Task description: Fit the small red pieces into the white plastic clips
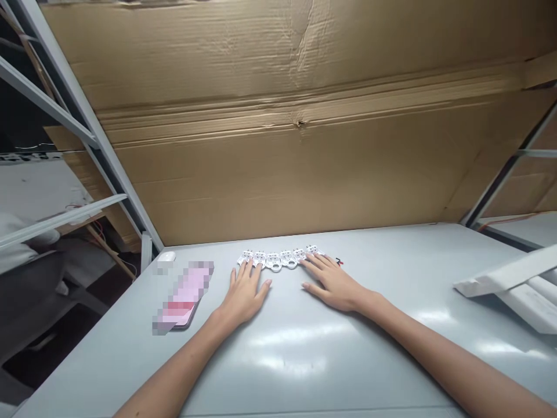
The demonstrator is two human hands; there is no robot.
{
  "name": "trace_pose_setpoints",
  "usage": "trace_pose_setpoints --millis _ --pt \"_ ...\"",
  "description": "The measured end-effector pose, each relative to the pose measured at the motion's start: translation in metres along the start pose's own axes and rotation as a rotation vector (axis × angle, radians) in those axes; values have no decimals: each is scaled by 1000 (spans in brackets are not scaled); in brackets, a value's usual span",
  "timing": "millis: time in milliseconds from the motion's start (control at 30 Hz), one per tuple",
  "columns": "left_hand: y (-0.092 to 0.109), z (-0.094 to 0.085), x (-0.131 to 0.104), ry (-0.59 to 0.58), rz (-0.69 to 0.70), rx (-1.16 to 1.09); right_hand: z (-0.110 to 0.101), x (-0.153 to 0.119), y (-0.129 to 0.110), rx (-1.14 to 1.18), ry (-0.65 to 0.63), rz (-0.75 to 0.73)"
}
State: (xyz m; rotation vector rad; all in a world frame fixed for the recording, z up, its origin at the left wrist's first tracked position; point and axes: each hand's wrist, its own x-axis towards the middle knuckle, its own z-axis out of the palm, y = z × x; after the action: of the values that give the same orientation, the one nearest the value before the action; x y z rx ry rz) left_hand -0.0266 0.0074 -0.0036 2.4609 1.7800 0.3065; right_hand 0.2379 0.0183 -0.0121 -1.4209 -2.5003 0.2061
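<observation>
A row of small white plastic parts [281, 258] lies on the grey counter [391, 325] near the cardboard wall [278, 145], its ends touched by the flat, released fingers of the left hand [244, 293] and right hand [333, 283].

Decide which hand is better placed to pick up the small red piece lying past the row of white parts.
Right. The right hand lies flat with its fingers next to the small red piece. The left hand rests at the row of white parts' far end.

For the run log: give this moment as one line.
left hand: flat, fingertips on white parts row | right hand: flat, touching row | phone: left
</observation>
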Motion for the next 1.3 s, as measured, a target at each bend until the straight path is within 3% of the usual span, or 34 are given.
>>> trace_pose_setpoints --millis 333,567,733,1067,1200,1300 --pt "-9 -6 3 34 -17 3 -4 -1 -1 17 -35 27" --pt "-20 -6 7 53 -12 58 -15 -4 15 104 7 40" --pt "-19 -5 6 69 -3 76 -18 -3 24 70 25 21" --pt "-10 -11 4 -14 -41 144 -16 -1 34 117 97 4" --pt "-11 -9 4 4 -46 129 -23 2 52 109 178 83" --pt "-11 -9 5 25 -63 124 -30 2 62 60 146 181"
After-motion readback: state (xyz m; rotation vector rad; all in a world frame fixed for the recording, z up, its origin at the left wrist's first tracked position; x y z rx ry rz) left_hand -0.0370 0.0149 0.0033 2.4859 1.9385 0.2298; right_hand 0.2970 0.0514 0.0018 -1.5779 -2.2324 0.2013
